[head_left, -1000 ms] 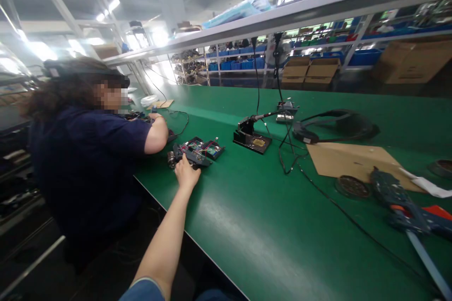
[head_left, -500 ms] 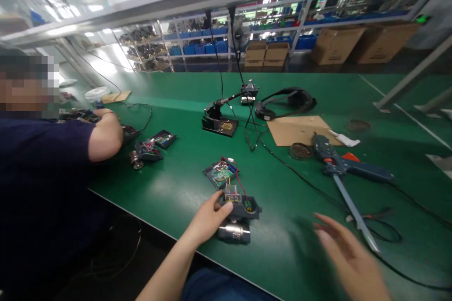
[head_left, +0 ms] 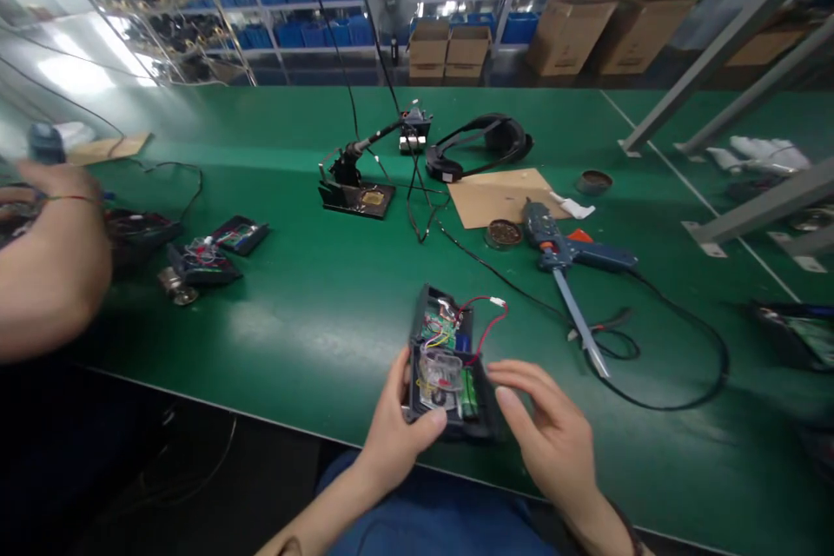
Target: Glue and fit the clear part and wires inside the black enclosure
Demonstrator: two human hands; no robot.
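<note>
My left hand [head_left: 399, 434] is closed on the left and near side of a dark grey device housing [head_left: 480, 424], with the thumb over the near rim. The housing stands opened; inside show a clear plastic cover [head_left: 443, 371] and a green cylinder [head_left: 468, 395] like a battery. Beyond it lies the other half with a green circuit board [head_left: 438, 328], joined by thin wires. A red wire with a white connector [head_left: 498, 301] loops out to the right. My right hand [head_left: 557, 430] is beside the housing's right edge, fingers stretched and holding nothing; whether the fingertips touch it I cannot tell.
To the right lie a blue glue gun [head_left: 553, 248] with its cord, a round tin [head_left: 504, 233] and cardboard [head_left: 473, 201]. A black stand [head_left: 357, 196] and a headset [head_left: 482, 146] are farther back. At left, a co-worker's arm [head_left: 58, 269] is near another opened device [head_left: 203, 262].
The view has swung right and down. The housing has been turned so its inside faces me, and the metal fitting below it is now hidden. My right hand has come leftward to the housing.
</note>
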